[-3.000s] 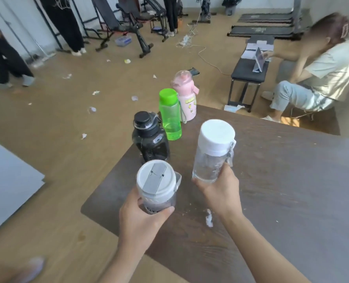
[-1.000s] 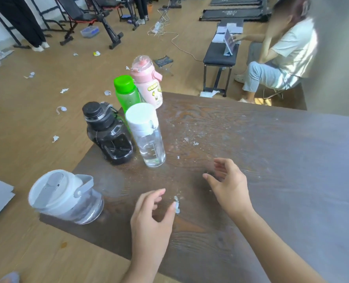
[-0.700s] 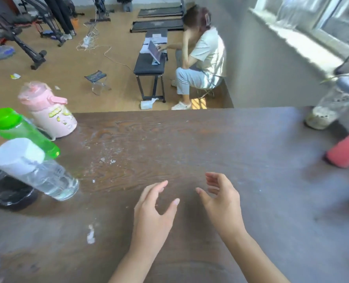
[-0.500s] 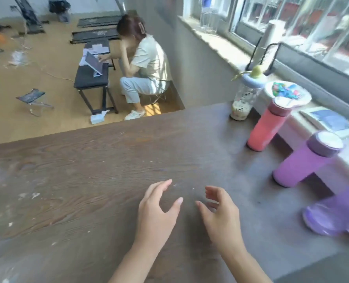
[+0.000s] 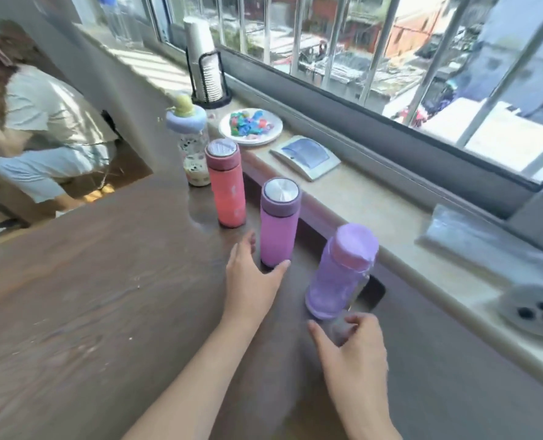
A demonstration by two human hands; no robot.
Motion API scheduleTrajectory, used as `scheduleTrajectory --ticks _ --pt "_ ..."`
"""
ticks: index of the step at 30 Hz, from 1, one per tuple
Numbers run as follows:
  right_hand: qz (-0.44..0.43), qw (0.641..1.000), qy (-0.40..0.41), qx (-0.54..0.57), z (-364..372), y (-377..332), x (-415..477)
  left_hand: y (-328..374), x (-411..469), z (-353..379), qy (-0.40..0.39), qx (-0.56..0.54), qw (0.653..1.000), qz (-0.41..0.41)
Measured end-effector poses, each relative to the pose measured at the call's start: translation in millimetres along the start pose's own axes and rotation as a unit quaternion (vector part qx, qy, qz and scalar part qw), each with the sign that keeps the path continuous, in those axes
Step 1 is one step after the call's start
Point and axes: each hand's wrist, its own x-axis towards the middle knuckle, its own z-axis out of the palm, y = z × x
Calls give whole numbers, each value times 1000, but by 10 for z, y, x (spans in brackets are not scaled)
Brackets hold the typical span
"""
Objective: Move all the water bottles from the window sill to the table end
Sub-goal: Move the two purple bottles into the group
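Head view: both hands reach low over the dark wooden bench (image 5: pixel 73 296) toward bottles standing along its edge by the window sill (image 5: pixel 375 198). Left hand (image 5: pixel 252 281), grip wide and empty, nears the base of the purple flask (image 5: pixel 278 227): smooth, rigid, steel-capped, probably weighty, best wrapped mid-body. Right hand (image 5: pixel 356 347), also spread and empty, closes on the translucent lilac bottle (image 5: pixel 340 274), which looks like light plastic. The coral flask (image 5: pixel 227 185) waits beyond.
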Motion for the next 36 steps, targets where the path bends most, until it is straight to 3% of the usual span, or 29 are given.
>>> scheduleTrajectory --ticks 5,15,25,31,36 --pt "-56 995 -35 80 -29 -78 307 58 216 128 30 -9 999 -12" --pt "-124 986 -89 73 108 -395 429 27 219 -211 75 -69 994 -27" --pt "-241 943 -221 65 1309 -1462 -639 -892 -577 -2511 215 -77 968 -101" --pt "-322 886 -328 58 2333 -2299 -1764 -1542 -1488 -3906 314 -44 935 -160" --pt "-368 829 -418 52 3110 -2717 -2736 -1955 -2189 -4534 416 -42 886 -202"
